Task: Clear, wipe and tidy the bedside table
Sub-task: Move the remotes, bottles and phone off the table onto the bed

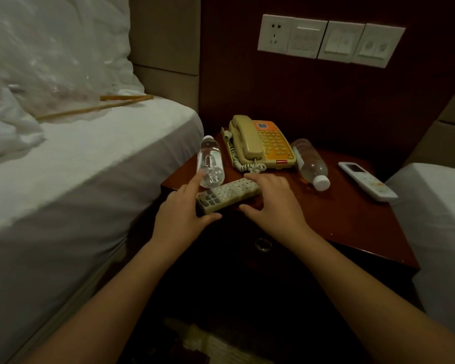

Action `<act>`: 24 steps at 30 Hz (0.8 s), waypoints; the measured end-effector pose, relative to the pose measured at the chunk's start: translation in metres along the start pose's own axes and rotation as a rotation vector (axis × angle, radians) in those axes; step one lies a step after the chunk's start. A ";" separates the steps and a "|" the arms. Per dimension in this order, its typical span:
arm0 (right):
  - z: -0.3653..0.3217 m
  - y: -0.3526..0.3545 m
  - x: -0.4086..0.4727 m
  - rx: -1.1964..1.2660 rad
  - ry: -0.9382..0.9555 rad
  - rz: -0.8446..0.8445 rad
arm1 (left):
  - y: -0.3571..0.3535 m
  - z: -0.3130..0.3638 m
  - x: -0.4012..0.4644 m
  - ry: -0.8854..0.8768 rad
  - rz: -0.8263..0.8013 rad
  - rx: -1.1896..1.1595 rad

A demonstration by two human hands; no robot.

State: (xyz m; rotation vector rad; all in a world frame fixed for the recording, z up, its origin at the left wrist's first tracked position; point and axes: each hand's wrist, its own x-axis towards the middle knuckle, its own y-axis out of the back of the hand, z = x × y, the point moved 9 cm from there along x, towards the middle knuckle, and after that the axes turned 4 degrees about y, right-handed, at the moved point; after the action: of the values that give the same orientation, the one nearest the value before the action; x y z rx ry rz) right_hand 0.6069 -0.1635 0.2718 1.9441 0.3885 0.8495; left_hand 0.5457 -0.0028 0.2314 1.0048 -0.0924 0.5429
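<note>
Together, both hands spread open, left hand (180,210) and right hand (271,199) touching grey remote (227,195).

Bedside table (334,222): phone (263,143), bottles (310,162), remotes (227,196).

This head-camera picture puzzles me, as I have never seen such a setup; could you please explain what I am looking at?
There is no machine here: a person wears a camera on the head, looking down at their own two bare hands. Between two beds stands a wooden bedside table. On it lie a telephone, two clear bottles on their sides, one at the left and one at the right, a grey remote and a white remote. The left hand and the right hand reach with straight fingers to either end of the grey remote; neither hand grips anything yet.
</note>
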 end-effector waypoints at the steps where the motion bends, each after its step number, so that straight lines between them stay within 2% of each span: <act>1: -0.001 -0.003 0.003 -0.040 0.025 -0.033 | -0.002 0.002 -0.001 -0.014 -0.001 -0.036; 6: 0.002 -0.032 0.015 -0.149 0.092 -0.273 | -0.008 0.013 -0.005 0.029 0.002 -0.200; 11: 0.003 -0.031 0.020 -0.203 0.163 -0.311 | -0.004 0.024 -0.008 0.043 -0.022 -0.245; 14: 0.008 -0.022 0.013 -0.227 0.234 -0.342 | -0.002 0.049 -0.010 -0.049 -0.098 -0.281; 20: 0.056 0.048 -0.029 -0.045 0.143 -0.274 | -0.023 0.122 -0.005 -0.225 -0.281 -0.403; 24: 0.115 0.117 -0.073 -0.064 -0.045 -0.159 | -0.052 0.199 -0.004 -0.287 -0.286 -0.568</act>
State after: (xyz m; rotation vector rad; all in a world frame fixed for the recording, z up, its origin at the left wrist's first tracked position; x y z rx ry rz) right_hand 0.6267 -0.3382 0.3070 1.8429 0.4769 0.7060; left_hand 0.6007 -0.1897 0.2986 0.5185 -0.3333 0.0910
